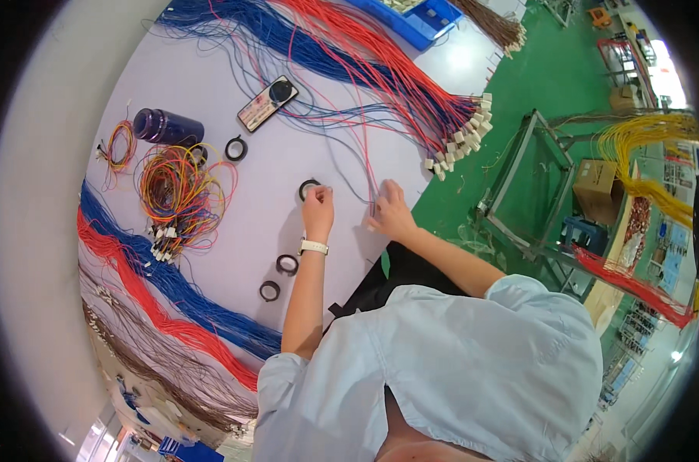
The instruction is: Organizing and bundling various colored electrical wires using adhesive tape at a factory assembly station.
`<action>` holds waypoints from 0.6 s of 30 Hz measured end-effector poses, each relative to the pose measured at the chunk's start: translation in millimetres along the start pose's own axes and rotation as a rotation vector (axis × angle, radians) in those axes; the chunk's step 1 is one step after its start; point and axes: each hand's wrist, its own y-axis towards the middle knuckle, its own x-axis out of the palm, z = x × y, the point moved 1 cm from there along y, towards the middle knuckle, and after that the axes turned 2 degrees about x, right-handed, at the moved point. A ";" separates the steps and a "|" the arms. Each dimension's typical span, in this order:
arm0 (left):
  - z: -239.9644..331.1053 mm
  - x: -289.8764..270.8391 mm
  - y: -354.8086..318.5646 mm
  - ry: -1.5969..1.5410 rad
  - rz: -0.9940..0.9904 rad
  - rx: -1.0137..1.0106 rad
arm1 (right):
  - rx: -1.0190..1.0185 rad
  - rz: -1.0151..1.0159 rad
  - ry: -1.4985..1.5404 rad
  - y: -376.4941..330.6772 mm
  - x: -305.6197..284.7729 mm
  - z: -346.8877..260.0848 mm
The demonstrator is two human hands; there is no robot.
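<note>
My left hand (318, 211), with a white-strapped watch on its wrist, has its fingers closed at the edge of a black tape roll (308, 185) over the table. To its right, my right hand (392, 212) pinches a few red and blue wires (370, 179) near the table's right edge. Its fingertips partly hide where the wires end. These wires trail back to a large bundle of blue wires (318, 55) and red wires (392, 65) with white connectors (463, 138) at its end. Two more black tape rolls, (287, 265) lie by my left forearm.
A phone (268, 103), another tape roll (236, 148), a dark bottle (168, 127) and coiled multicoloured wires (172, 185) lie on the table (234, 223). Blue and red bundles run along its left side. A blue bin (422, 27) stands at the back; a metal frame (519, 169) stands right.
</note>
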 end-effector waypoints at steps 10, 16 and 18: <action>7.9 108.5 -5.2 -0.550 -0.112 -0.386 | 0.171 -0.399 0.380 52.4 -2.5 56.8; 179.6 211.2 45.1 -0.674 -0.151 0.279 | 0.048 -0.236 0.412 148.7 -208.0 98.4; 198.4 235.4 60.1 -0.577 -0.118 0.342 | -0.013 -0.204 0.155 160.0 -229.8 135.0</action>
